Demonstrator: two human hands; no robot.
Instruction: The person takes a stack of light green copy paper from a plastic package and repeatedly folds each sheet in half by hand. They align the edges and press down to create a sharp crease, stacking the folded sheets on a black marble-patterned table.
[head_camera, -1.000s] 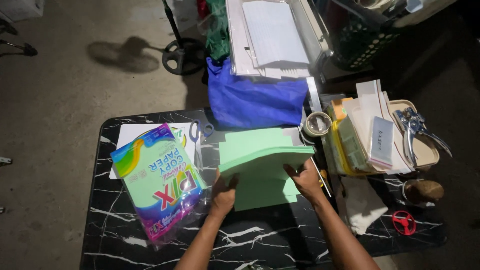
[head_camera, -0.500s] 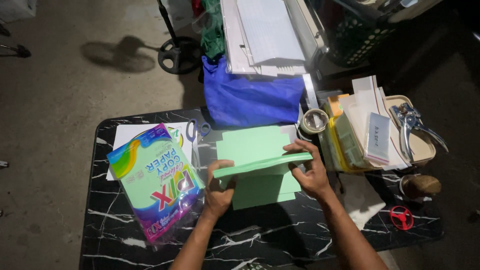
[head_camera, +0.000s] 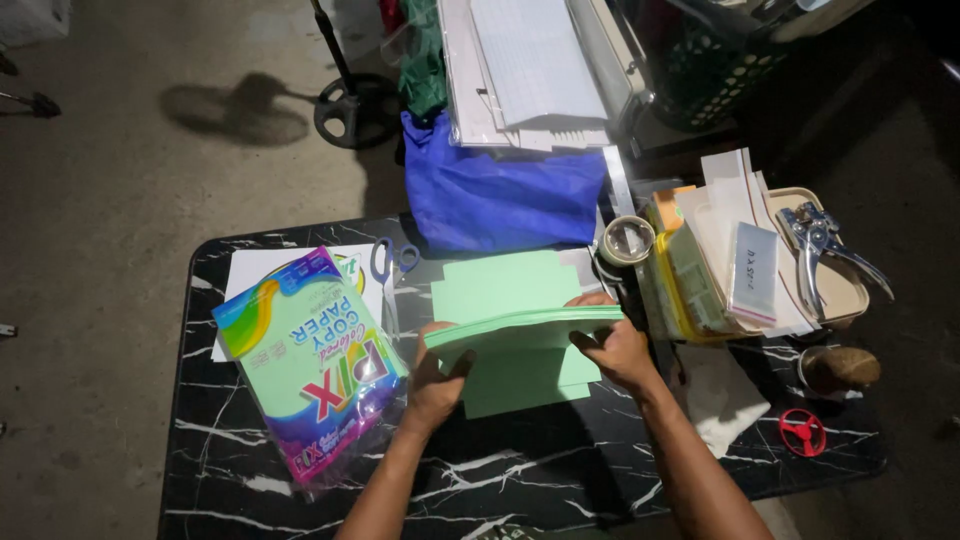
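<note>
Both hands—left hand & right hand—fingers closed on ends of green paper stack, held edge-on just above more green sheets on worktop, right of paper pack—squaring looks unfinished.

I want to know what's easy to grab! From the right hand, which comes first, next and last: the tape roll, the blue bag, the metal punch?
From the right hand, in the head view:
1. Tape roll: nearest, just beyond the hand on the table.
2. Blue bag: farther back, behind the table and a bit to the left.
3. Metal punch: farthest, out on the right in the tan tray.
</note>
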